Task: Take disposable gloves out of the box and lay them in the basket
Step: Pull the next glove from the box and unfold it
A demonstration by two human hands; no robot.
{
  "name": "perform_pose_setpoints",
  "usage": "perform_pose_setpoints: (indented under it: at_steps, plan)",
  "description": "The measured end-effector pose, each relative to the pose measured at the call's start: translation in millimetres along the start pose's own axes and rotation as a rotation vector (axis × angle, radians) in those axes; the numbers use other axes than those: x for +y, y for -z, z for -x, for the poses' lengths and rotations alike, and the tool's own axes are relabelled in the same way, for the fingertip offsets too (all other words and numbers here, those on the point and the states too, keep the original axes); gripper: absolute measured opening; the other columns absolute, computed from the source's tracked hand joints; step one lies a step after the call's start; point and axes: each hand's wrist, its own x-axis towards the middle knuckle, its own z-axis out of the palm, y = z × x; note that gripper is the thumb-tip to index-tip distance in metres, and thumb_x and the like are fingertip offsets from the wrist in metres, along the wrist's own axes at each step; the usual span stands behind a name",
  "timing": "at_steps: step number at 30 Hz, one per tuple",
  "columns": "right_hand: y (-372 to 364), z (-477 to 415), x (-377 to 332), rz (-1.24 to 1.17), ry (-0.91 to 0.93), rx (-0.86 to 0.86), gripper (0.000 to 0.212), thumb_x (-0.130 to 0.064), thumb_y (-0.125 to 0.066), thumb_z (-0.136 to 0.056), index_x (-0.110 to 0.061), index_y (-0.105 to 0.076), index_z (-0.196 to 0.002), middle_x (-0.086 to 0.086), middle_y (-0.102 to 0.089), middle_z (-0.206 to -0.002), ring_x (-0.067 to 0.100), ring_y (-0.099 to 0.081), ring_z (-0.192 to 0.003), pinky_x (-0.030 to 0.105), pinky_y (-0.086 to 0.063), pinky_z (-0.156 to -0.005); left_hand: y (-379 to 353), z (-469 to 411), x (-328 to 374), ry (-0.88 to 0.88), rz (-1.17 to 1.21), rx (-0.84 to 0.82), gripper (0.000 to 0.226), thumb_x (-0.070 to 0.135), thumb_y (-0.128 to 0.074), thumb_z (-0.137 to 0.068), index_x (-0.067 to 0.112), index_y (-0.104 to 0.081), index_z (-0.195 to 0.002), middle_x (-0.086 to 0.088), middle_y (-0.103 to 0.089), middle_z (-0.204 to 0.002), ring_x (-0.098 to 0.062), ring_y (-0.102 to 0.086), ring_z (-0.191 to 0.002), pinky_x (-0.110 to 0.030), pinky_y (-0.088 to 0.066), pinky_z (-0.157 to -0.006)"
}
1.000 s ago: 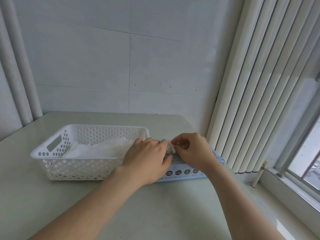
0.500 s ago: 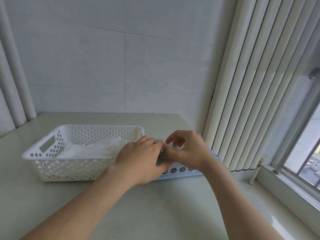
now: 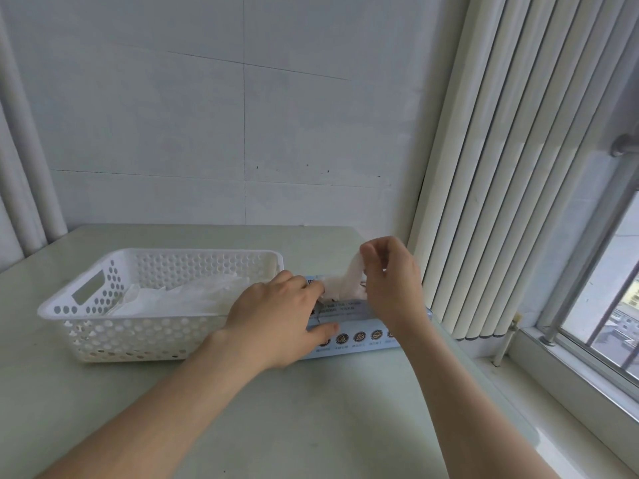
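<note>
- The glove (image 3: 345, 283) is a thin, milky-white, crumpled film, bunched into a soft twisted strip. It rises from the slot in the top of the box (image 3: 359, 337) and slants up towards 1 o'clock.
- The right grip (image 3: 390, 281) pinches the glove's upper end between thumb and curled fingers, above the box. The glove's lower end is still in the opening.
- The left grip (image 3: 273, 319) lies flat on the box's 9 o'clock end. Its fingers are stretched across the top, its thumb lies along the front edge, and it grasps nothing.
- The box is low, long and pale blue, with a row of small round icons on its front face. It lies on the counter (image 3: 311, 409), just beside the basket (image 3: 131, 337) at the basket's 3 o'clock side.
- The basket is white plastic with perforated walls and a handle slot at its 9 o'clock end. A loose heap of gloves (image 3: 193, 295) of the same translucent white already lies in it.
- Vertical blinds (image 3: 501, 167) hang at 2 o'clock from the box.
- Half a second ago the right grip was low at the slot, close against the left, and almost no glove showed. Now it has lifted up and towards 1 o'clock, and a clear length of glove is drawn out.
- The left grip stays pressed on the box. The box, the basket and the heap have not shifted.
</note>
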Motion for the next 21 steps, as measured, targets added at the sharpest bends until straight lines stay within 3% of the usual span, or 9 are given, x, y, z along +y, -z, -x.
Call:
perform_pose_setpoints:
  at_steps: [6, 9, 13, 17, 21]
  plan:
    - [8, -3, -7, -0.144, -0.006, 0.291, 0.027, -0.038, -0.046, -0.112, -0.014, -0.056, -0.105, 0.003, -0.068, -0.086, 0.016, -0.065, -0.074, 0.028, -0.049, -0.063, -1, 0, 1, -0.006, -0.036, 0.002, 0.064, 0.077, -0.036, -0.097, 0.032, -0.044, -0.142, 0.010, -0.056, -0.135, -0.017, -0.046, -0.131, -0.038, -0.045, -0.092]
    - [11, -2, -12, -0.233, -0.027, 0.331, 0.031, -0.040, -0.042, -0.113, -0.011, -0.053, -0.106, 0.010, -0.068, -0.077, 0.017, -0.064, -0.060, 0.024, -0.047, -0.056, 0, 1, 3, 0.001, -0.015, 0.027, 0.063, 0.076, -0.040, -0.096, 0.030, -0.036, -0.137, 0.009, -0.060, -0.130, -0.019, -0.052, -0.125, -0.039, -0.046, -0.089]
    - [14, 2, -23, -0.336, 0.001, 0.354, 0.029, -0.040, -0.042, -0.113, -0.015, -0.049, -0.101, 0.004, -0.060, -0.060, 0.030, -0.063, -0.057, 0.042, -0.052, -0.055, -1, 1, 2, -0.010, -0.017, 0.036, 0.065, 0.076, -0.039, -0.096, 0.031, -0.034, -0.143, 0.008, -0.061, -0.129, -0.020, -0.052, -0.125, -0.041, -0.045, -0.096]
    - [16, 5, -35, -0.352, 0.119, 0.467, 0.022, -0.039, -0.038, -0.114, -0.028, -0.043, -0.096, 0.004, -0.064, -0.071, 0.028, -0.063, -0.058, 0.048, -0.055, -0.057, -3, -1, 0, -0.015, -0.025, 0.022, 0.067, 0.078, -0.035, -0.096, 0.036, -0.041, -0.147, 0.011, -0.059, -0.136, -0.018, -0.049, -0.129, -0.041, -0.043, -0.102]
    - [14, 11, -48, -0.375, 0.231, 0.494, 0.017, -0.031, -0.034, -0.115, -0.027, -0.039, -0.099, 0.004, -0.077, -0.094, 0.024, -0.067, -0.064, 0.042, -0.055, -0.060, -2, -1, 0, -0.020, -0.053, 0.007, 0.068, 0.078, -0.032, -0.096, 0.036, -0.043, -0.148, 0.009, -0.058, -0.138, -0.018, -0.048, -0.131, -0.041, -0.041, -0.103]
